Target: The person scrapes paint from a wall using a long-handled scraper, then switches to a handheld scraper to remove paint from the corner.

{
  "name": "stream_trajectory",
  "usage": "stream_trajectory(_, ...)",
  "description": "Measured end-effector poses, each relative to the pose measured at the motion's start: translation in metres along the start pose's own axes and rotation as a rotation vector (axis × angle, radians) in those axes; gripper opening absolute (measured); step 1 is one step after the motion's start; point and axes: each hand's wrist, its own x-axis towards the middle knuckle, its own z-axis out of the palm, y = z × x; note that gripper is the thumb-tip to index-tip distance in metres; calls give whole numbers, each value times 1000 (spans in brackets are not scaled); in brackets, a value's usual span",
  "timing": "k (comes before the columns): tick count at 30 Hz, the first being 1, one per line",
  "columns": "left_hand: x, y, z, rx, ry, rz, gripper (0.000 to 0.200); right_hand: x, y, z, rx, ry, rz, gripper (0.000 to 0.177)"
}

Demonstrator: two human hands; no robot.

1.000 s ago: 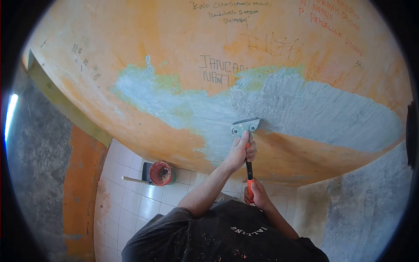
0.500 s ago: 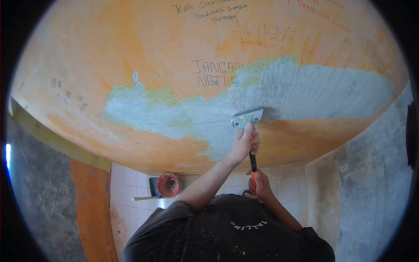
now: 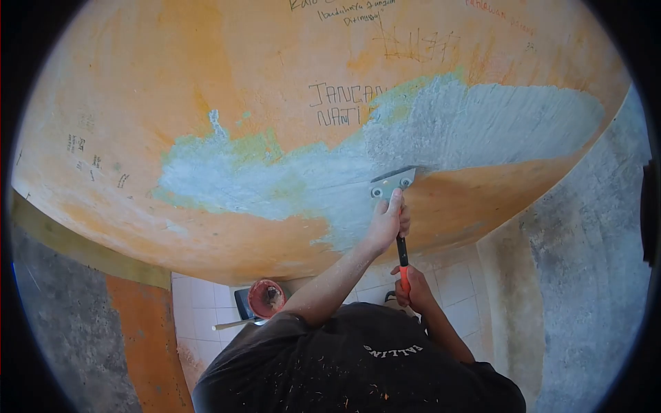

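Note:
A long-handled scraper (image 3: 392,182) with a wide metal head rests its dark blade edge against the wall (image 3: 275,249), on the bare grey-blue area. My left hand (image 3: 390,221) is wrapped round the upper handle, just below the head, with the thumb along it. Lower down, my right hand (image 3: 415,289) grips the orange part of the handle. Orange paint surrounds the grey-blue patch (image 3: 310,179), and handwritten letters (image 3: 344,103) stand above it.
On the tiled floor (image 3: 200,296) at the lower left is a red bucket (image 3: 267,298) beside a dark tray and a pale stick (image 3: 234,323). Grey and orange side walls (image 3: 141,330) flank the floor. A shoe shows near my right hand.
The view has shifted and tilted slightly. The scraper stays near the same spot on the wall, with both hands still on its handle.

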Motion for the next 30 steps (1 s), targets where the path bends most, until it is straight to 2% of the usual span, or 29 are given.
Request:
stream_trajectory(3,-1,34,10,39,15,-24,42,10,-13,13,114,-42,1,49)
stream_trajectory(5,0,62,17,68,-97,156,44,17,-35,24,86,-101,-164,49)
stream_trajectory(9,0,6,-7,11,-18,58,45,4,-1,2,-4,5,-25,53)
stream_trajectory(17,-7,14,-9,-6,-30,11,43,-6,-12,19,46,-26,59,55)
stream_trajectory(20,-7,7,-12,-16,-44,3,43,-4,1,17,62,15,28,56)
stream_trajectory(24,-3,26,-6,74,-54,16,43,7,-8,21,48,-16,-14,57)
stream_trajectory(30,-10,3,-12,4,-39,-15,42,-9,-4,16,23,29,56,57)
